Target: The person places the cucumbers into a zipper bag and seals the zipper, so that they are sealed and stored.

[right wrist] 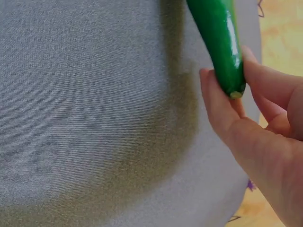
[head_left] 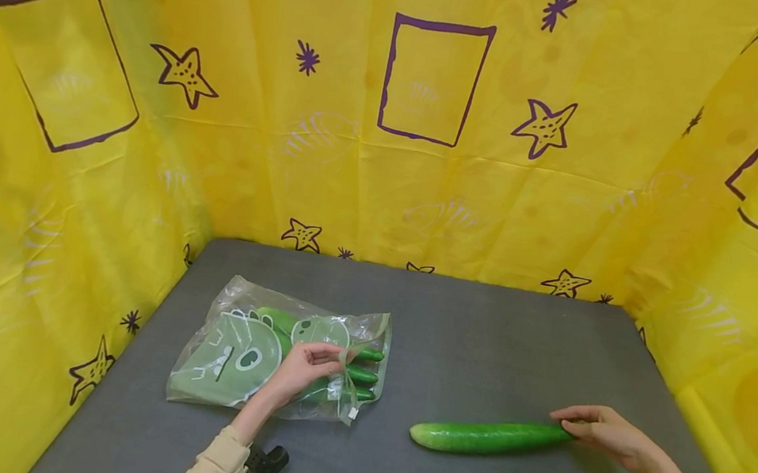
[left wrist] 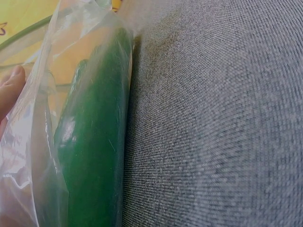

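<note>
A long green cucumber [head_left: 489, 438] lies roughly crosswise over the right half of the table, its paler end toward the left. My right hand [head_left: 611, 436] pinches its darker right end between thumb and fingers, as the right wrist view also shows at the cucumber's tip [right wrist: 232, 71]. On the left lies a clear zip bag [head_left: 208, 358] printed with green cartoon faces, with several cucumbers [head_left: 361, 375] inside. My left hand [head_left: 307, 367] pinches the bag's film near its open right end. In the left wrist view, bagged cucumbers [left wrist: 94, 142] show through the plastic beside my thumb [left wrist: 13, 90].
Both things rest on a grey cloth-covered table [head_left: 466, 336]. Yellow curtains [head_left: 430, 179] with purple drawings stand at its back and both sides. A white zip slider [head_left: 352, 413] sits at the bag's near right corner.
</note>
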`<move>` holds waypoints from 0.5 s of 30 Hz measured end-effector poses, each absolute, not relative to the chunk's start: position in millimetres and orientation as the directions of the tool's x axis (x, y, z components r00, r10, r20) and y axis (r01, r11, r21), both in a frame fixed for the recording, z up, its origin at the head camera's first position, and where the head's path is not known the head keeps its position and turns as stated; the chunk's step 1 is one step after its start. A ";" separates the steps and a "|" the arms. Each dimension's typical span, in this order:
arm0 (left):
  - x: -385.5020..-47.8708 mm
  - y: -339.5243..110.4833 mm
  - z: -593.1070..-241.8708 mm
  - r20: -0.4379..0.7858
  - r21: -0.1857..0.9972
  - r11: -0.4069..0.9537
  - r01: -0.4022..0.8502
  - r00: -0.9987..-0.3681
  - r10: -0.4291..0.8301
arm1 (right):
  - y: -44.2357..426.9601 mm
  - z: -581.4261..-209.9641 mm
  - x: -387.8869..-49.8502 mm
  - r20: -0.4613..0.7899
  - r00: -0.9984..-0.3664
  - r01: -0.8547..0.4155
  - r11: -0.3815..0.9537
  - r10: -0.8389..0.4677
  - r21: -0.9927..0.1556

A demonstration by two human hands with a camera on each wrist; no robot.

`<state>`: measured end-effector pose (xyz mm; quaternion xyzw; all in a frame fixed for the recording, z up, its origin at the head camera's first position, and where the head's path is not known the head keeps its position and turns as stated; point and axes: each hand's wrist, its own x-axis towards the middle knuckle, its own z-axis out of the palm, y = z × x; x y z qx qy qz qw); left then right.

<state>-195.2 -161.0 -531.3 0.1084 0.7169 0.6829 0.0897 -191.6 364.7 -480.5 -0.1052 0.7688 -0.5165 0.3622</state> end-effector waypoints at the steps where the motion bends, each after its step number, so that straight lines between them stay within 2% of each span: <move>1: -195.3 -160.7 -531.6 0.019 0.999 0.044 0.032 -0.960 0.278 | 364.6 -480.9 -191.6 -0.447 -0.718 0.209 0.448 -0.533 -0.869; 10: -195.7 -160.6 -532.4 0.020 0.999 0.033 0.030 -0.961 0.277 | 365.6 -486.7 -192.1 -0.375 -0.694 0.243 0.291 -0.615 -0.925; 15: -194.6 -161.0 -531.5 0.036 0.999 0.014 0.042 -0.954 0.296 | 364.2 -486.5 -191.9 -0.369 -0.700 0.230 0.296 -0.611 -0.927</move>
